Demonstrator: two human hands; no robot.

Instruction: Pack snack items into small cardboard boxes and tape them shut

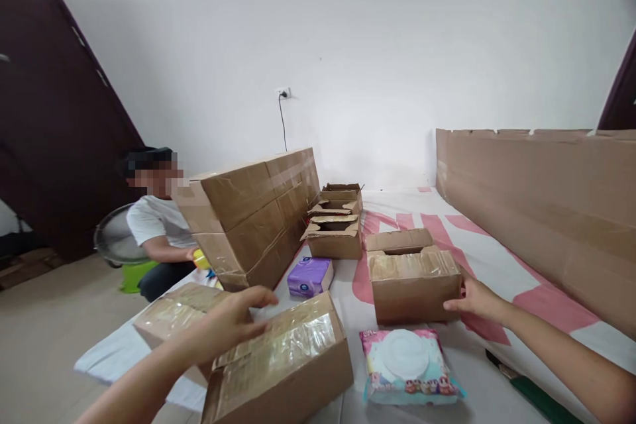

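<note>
My left hand (233, 324) is open, fingers apart, over the near end of a taped cardboard box (303, 351). I cannot tell whether its fingertips touch the box. My right hand (477, 298) grips the right end of another cardboard box (415, 295), thumb on the front and fingers round the corner. This box has a raised flap and a gap in its top. A pack of wet wipes (405, 361) with a white lid lies in front of it. To its left is a purple tissue pack (311, 276).
Another taped box (171, 318) lies partly behind my left forearm. Opened boxes (335, 238) line up beside a tall cardboard stack (263, 218). A green-handled tool (536, 397) lies at front right. A cardboard panel (536, 199) borders the right. A person (161, 232) crouches at left, holding something yellow.
</note>
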